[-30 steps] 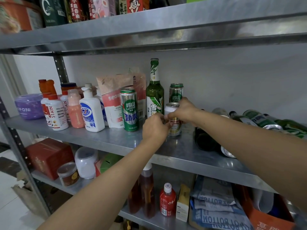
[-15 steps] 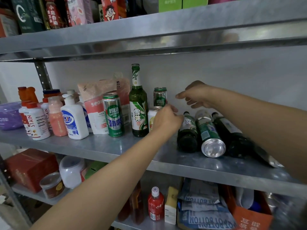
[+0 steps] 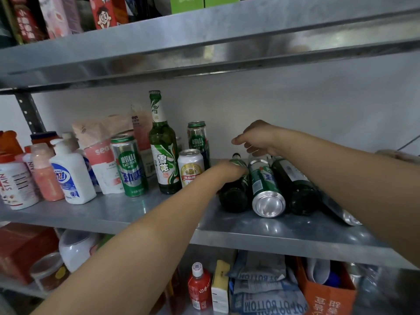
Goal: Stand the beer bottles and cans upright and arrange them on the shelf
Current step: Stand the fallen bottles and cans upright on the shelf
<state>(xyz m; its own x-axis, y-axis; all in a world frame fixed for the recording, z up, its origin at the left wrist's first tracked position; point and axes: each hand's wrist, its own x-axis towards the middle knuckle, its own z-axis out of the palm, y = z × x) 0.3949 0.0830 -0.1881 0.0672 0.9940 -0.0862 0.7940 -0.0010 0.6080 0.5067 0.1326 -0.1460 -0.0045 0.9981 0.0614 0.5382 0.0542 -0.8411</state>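
Observation:
On the metal shelf stand a tall green beer bottle, a tall green can, a second green can behind, and a short white and gold can. To their right lie a dark bottle, a green can with its base toward me, another dark bottle, and a can half hidden by my right arm. My left hand is closed over the first lying bottle's shoulder. My right hand hovers above the lying necks, fingers loose, holding nothing.
Cleaning bottles and a pink pouch crowd the shelf's left part. The upper shelf hangs low overhead. Below are a red bottle, folded bags and an orange box. The wall is close behind.
My left hand has left the short white can standing and moved right onto the lying dark bottle. My right hand stays above the lying bottles. The view has shifted right.

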